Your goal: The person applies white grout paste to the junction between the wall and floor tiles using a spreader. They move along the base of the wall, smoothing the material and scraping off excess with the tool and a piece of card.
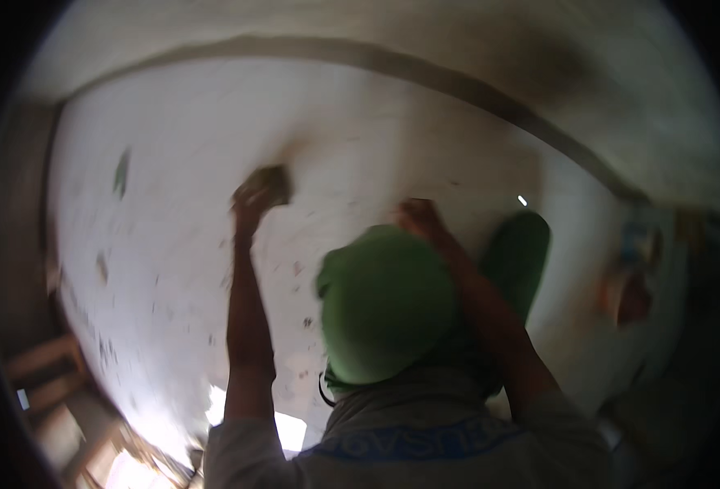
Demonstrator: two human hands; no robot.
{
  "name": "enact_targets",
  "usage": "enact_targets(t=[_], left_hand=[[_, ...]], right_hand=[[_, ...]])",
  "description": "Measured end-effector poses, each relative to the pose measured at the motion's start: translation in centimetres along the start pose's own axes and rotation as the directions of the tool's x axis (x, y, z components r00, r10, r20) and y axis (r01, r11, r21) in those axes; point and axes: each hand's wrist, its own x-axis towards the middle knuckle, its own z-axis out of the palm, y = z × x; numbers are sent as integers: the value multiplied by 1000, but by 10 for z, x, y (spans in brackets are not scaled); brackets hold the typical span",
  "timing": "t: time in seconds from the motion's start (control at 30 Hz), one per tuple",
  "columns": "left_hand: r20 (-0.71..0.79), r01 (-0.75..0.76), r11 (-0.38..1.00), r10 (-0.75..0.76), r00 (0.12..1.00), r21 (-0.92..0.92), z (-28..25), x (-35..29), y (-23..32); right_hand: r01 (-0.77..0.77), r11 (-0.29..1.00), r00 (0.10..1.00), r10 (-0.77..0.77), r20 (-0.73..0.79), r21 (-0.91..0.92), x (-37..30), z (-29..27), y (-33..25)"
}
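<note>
Overhead, blurred view. A person in a green cap [386,306] and grey shirt [409,444] stands close, both arms raised to the white wall [173,204]. Whose hands these are, wearer's or co-worker's, cannot be told. Left hand [250,200] grasps a dark pad [269,183], pressed flat on the wall. Right hand [417,216] touches the wall, well apart from the pad; its grip unclear.
</note>
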Motion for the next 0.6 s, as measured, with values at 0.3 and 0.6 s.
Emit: enact_targets(t=[0.3, 0.6], left_hand=[[-44, -262, 923, 285, 958, 282, 134, -110, 81], [419, 586, 787, -475, 774, -190, 132, -206, 272]], right_hand=[[-72, 970, 985, 33, -169, -231, -16, 26, -10], [-172, 952, 984, 178, -2, 251, -38, -12, -47]])
